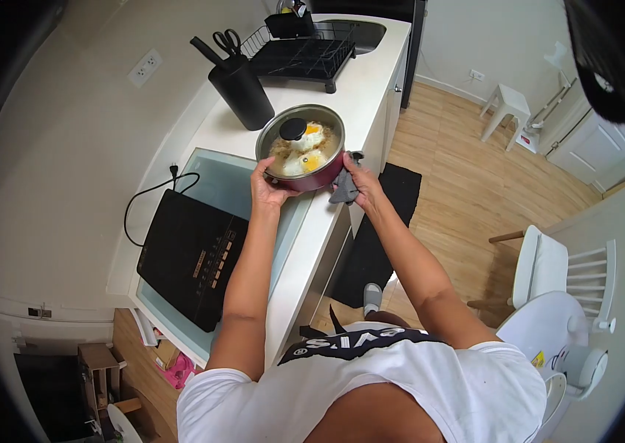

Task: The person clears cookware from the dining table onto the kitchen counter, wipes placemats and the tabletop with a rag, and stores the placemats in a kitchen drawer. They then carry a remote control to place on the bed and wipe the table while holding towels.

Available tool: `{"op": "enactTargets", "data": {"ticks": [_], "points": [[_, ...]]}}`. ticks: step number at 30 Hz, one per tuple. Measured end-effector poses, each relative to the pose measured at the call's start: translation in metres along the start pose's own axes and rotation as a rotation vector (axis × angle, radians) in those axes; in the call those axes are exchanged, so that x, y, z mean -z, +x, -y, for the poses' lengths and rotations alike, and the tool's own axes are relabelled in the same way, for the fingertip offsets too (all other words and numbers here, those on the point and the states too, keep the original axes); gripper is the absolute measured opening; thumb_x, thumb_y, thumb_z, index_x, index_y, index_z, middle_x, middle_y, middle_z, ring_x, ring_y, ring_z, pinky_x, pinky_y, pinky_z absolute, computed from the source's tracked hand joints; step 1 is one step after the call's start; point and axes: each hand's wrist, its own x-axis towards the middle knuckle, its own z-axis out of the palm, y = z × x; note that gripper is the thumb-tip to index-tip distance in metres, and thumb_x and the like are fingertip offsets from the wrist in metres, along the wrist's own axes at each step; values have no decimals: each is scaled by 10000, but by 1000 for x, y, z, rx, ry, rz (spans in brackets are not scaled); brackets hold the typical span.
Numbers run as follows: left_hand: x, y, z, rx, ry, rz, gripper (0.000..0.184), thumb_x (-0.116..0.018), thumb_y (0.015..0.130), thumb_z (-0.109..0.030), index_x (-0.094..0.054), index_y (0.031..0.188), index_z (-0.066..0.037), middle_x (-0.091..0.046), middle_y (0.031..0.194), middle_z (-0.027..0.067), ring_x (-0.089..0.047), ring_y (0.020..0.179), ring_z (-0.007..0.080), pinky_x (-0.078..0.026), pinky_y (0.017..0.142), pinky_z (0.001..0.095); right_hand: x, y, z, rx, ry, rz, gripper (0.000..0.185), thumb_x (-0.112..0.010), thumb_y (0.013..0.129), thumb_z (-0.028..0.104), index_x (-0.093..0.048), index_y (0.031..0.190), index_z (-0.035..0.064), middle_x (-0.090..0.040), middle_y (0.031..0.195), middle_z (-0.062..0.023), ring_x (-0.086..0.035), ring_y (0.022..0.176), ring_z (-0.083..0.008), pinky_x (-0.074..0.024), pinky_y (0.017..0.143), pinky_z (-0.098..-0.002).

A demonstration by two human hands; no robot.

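Note:
A dark red pot with a glass lid is held over the counter's front part. Through the lid, with its black knob, eggs with yellow yolks show in a pale broth. My left hand grips the pot's near left side, the thumb up along the rim. On the right side, my right hand holds the pot with a grey cloth bunched under the fingers. A black induction cooker lies to the left of my left forearm, on a glass-like board.
A black knife block with scissors stands just behind the pot. Farther back are a black dish rack and a sink. The cooker's cord loops by the wall. A dark mat lies on the floor.

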Motion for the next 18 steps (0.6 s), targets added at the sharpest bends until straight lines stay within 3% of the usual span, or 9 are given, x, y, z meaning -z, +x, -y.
{"op": "enactTargets", "data": {"ticks": [1, 4, 5, 8, 10, 12, 14, 16, 18], "points": [[0, 7, 0, -18, -17, -30, 756, -702, 603, -268, -416, 1277, -80, -357, 1365, 156, -339, 1246, 393, -197, 914, 721, 1, 10, 1, 17, 37, -33, 327, -760, 748, 241, -580, 894, 12, -624, 751, -76, -586, 530, -178, -498, 434, -350], [-2, 22, -1, -45, -55, -97, 784, -702, 600, -264, -395, 1297, -75, -346, 1371, 159, -310, 1271, 400, -133, 928, 737, 3, 22, 5, 77, -125, -36, 227, -718, 785, 182, -602, 916, 37, -631, 740, -69, -603, 547, -172, -514, 468, -325], [-2, 24, -1, -67, -60, -142, 825, -707, 592, -253, -361, 1320, -72, -324, 1384, 158, -280, 1290, 408, -81, 931, 743, 1, 24, 4, 87, -64, -68, 139, -726, 744, 77, -612, 786, 9, -622, 686, -71, -575, 498, -160, -486, 433, -315], [5, 32, -5, -118, -33, -235, 834, -709, 584, -230, -350, 1320, -69, -304, 1396, 156, -275, 1289, 410, -76, 937, 737, 5, 8, 16, 50, -85, -47, 159, -732, 739, 81, -617, 817, 3, -625, 693, -76, -579, 506, -158, -483, 436, -310], [6, 28, -8, -104, -16, -169, 827, -708, 581, -213, -351, 1313, -66, -288, 1404, 158, -263, 1294, 412, -86, 939, 732, 17, -1, 18, 77, -99, -51, 168, -721, 751, 91, -620, 859, 10, -628, 716, -80, -579, 517, -157, -476, 429, -302], [14, 27, -10, -91, -48, -214, 779, -690, 578, -223, -399, 1284, -63, -359, 1357, 153, -317, 1260, 395, -137, 924, 716, 35, -21, 20, 69, -126, -67, 187, -711, 766, 110, -617, 901, 22, -632, 748, -78, -577, 532, -153, -471, 436, -289], [22, 27, -12, -92, -26, -202, 794, -687, 587, -226, -379, 1299, -60, -351, 1353, 162, -311, 1264, 402, -114, 935, 720, 53, -51, 20, 77, -162, -76, 208, -706, 776, 131, -612, 933, 31, -635, 774, -73, -576, 554, -145, -471, 449, -278], [24, 28, -13, -64, -81, -284, 813, -680, 606, -237, -344, 1324, -56, -296, 1383, 163, -275, 1285, 406, -78, 945, 726, 66, -87, 19, 123, -150, -164, 221, -707, 775, 140, -608, 942, 33, -637, 778, -68, -583, 573, -143, -474, 463, -275], [24, 17, -18, -35, -28, -234, 819, -687, 633, -225, -313, 1342, -60, -217, 1416, 154, -201, 1321, 407, -47, 952, 740, 90, -128, 15, 146, -170, -191, 236, -710, 772, 148, -606, 951, 36, -638, 783, -67, -588, 586, -144, -474, 461, -275]]}}
